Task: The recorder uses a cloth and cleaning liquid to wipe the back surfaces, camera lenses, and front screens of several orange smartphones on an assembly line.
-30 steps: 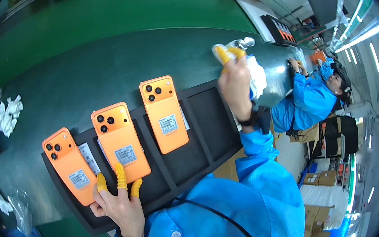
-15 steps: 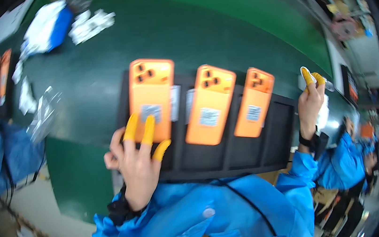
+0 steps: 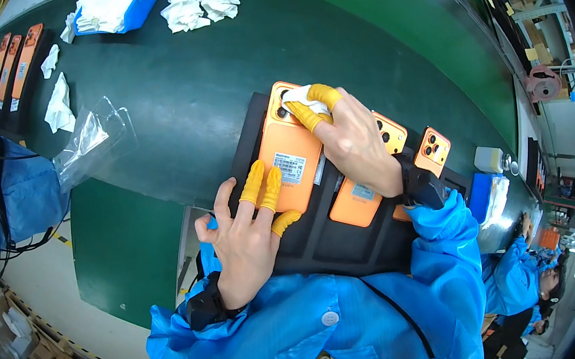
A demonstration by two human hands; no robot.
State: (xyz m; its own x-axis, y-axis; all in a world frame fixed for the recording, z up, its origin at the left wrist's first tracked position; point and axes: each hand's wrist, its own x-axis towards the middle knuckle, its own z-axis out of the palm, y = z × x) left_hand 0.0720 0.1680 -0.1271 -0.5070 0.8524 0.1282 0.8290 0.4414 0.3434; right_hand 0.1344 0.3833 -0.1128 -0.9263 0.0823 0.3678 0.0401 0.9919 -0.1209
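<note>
An orange phone [image 3: 281,137] lies back up on a black tray [image 3: 247,128], a white label on its back. My left hand [image 3: 245,245], in yellow finger cots, rests two outstretched fingertips beside that label, with the thumb at the phone's lower end. My right hand [image 3: 354,139] pinches a white wipe [image 3: 306,98] against the camera area, partly covering the lenses. Below and beside my right wrist lie a second orange phone [image 3: 356,203] and a third orange phone [image 3: 433,151], both partly hidden by that hand and arm.
Crumpled white wipes [image 3: 191,10] and a blue pack of wipes [image 3: 138,11] lie at the far left, with a clear plastic bag [image 3: 96,138] nearer. A small bottle [image 3: 490,160] and another blue pack [image 3: 482,197] stand at right. Co-workers in blue sit on both sides.
My right hand has come in from the right with the wipe onto the left phone's camera area. My left hand stays on that phone. The view has shifted.
</note>
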